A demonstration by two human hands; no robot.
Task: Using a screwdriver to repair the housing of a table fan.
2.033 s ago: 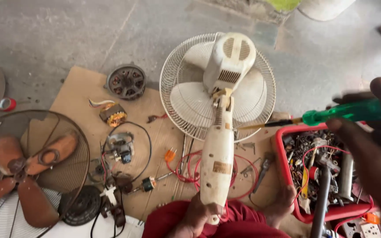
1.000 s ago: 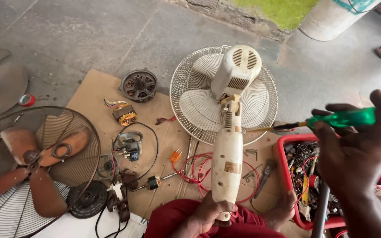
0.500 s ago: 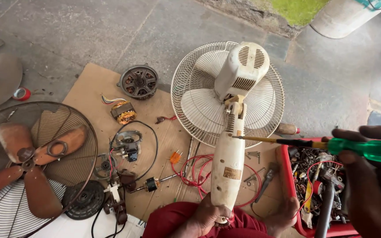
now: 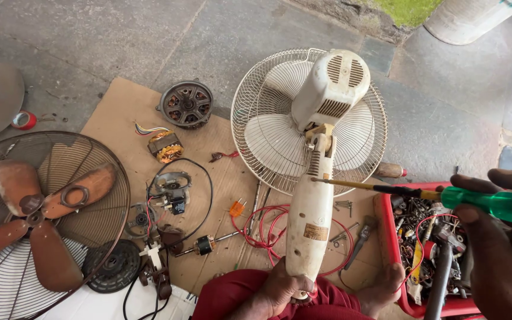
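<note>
Even, diffuse daylight, bright, no hard shadows; only soft contact shade under the fan cage (image 4: 309, 118). No real glare, slight sheen on the green screwdriver handle (image 4: 496, 204) between the right hand's fingers (image 4: 475, 185). Wide-angle bowing toward the frame edges. Right hand (image 4: 499, 255) close to the lens, soft and dark; the cardboard (image 4: 125, 112) beyond the fingertips is sharp. No motion blur.
</note>
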